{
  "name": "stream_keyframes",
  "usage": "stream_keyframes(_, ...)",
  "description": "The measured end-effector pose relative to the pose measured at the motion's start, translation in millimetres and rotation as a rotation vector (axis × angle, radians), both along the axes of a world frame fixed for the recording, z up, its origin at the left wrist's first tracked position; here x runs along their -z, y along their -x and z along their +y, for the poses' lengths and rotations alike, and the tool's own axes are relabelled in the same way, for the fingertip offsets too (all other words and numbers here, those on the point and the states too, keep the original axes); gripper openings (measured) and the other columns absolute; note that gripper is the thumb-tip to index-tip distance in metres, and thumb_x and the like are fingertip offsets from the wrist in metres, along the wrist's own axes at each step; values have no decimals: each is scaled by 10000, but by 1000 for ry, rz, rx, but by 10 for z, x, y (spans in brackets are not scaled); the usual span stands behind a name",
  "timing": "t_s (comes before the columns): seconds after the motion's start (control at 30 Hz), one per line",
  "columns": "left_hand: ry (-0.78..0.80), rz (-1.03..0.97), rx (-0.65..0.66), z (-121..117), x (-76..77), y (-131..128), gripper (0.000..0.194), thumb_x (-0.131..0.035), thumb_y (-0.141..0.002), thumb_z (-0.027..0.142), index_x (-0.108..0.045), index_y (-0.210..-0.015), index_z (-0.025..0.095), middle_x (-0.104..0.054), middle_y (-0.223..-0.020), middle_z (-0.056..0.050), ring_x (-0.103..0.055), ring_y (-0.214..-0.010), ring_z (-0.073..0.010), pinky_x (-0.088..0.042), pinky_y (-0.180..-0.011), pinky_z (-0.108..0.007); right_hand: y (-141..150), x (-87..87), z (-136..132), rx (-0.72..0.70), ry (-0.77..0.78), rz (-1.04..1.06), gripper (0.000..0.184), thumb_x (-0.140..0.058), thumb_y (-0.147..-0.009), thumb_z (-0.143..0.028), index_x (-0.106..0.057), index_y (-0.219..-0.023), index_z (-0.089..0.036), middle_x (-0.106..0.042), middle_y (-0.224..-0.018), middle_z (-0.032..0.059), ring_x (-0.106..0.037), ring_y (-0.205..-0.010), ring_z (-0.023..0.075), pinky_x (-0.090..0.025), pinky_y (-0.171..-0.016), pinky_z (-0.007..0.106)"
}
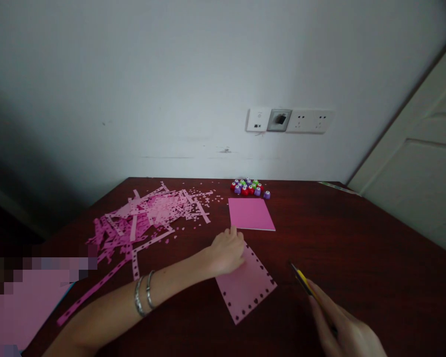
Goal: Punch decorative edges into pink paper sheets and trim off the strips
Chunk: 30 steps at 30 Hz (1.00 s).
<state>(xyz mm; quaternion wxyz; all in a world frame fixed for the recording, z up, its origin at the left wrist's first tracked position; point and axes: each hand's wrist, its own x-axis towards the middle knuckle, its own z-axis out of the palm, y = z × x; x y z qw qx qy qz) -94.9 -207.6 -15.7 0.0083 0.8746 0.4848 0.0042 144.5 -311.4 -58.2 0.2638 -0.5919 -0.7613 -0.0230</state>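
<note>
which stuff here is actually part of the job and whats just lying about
Part of it, it seems:
punched pink sheet, under the left hand
yellow-and-black pointed tool, in the right hand

Probably just lying about:
pink paper scraps
plain pink square
small red, green and purple eyed pieces
thin strip near the far right corner

punched sheet (245,287): pale pink, dark-hole border | square paper (251,214): plain brighter pink

Two silvery bangles (144,296), left forearm bare.
</note>
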Motion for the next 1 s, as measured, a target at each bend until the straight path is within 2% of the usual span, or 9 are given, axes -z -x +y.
stream_keyframes(0.07,-87,2,104,-46,-28,38,266,-486,-797,201,-526,-1023,67,-523,-1025,-154,-510,-937,-255,-424,-758,-366,14,13,12,9,1,3,432,-307,-894,-301,-600,-1115,-73,-692,-981,104,-682,-801,216,-571,-552,228)
stream_keyframes(0.13,-100,-6,374,-97,-88,92,202,-450,-805,115,-561,-974,111,-536,-1057,-125,-494,-1010,-229,-401,-853,-359,29,9,21,10,2,9,431,-303,-897,-303,-598,-1117,-79,-691,-986,105,-680,-814,215,-571,-568,227)
stream_keyframes(0.2,-39,-21,649,-136,-153,175,188,-446,-828,119,-595,-936,153,-534,-1141,-93,-450,-1115,-196,-337,-972,-331,40,-8,25,-3,1,15,422,-306,-898,-300,-597,-1115,-84,-692,-987,104,-678,-826,214,-572,-595,230)
stream_keyframes(0.27,20,-33,762,-153,-189,275,209,-450,-857,178,-603,-999,176,-509,-1226,-71,-382,-1208,-177,-267,-1042,-305,43,-26,24,-19,-6,19,412,-316,-897,-299,-597,-1111,-88,-695,-980,103,-676,-832,215,-573,-614,235)
stream_keyframes(0.43,96,-32,654,-151,-104,437,375,-419,-891,360,-480,-1248,264,-420,-1350,-55,-355,-1236,-216,-326,-996,-356,27,-26,24,-28,-16,32,391,-332,-892,-275,-581,-1130,-89,-699,-968,99,-682,-810,216,-575,-612,252)
stream_keyframes(0.63,-14,1,472,-243,27,249,458,-385,-861,521,-425,-1275,328,-451,-1272,-75,-431,-1110,-263,-376,-903,-424,51,-18,102,38,2,75,383,-346,-882,-253,-562,-1165,-113,-702,-962,102,-686,-785,225,-572,-633,285)
stream_keyframes(0.77,-88,10,419,-245,107,28,448,-347,-881,498,-447,-1254,272,-488,-1161,-119,-452,-1058,-265,-389,-872,-407,124,-142,197,65,29,96,391,-335,-880,-241,-561,-1175,-117,-701,-956,109,-688,-728,222,-560,-669,308)
stream_keyframes(0.9,-108,-26,400,-153,207,-125,435,-342,-901,421,-417,-1268,201,-431,-1256,-149,-387,-1169,-283,-347,-938,-416,184,-279,314,52,106,116,396,-321,-868,-196,-565,-1174,-139,-706,-935,92,-685,-739,212,-540,-689,292)
stream_keyframes(1.0,-74,-61,405,-61,267,-170,436,-323,-912,371,-375,-1294,166,-382,-1319,-162,-330,-1238,-293,-322,-977,-425,196,-308,426,4,186,142,405,-324,-859,-163,-558,-1187,-192,-714,-891,54,-682,-765,205,-520,-692,268)
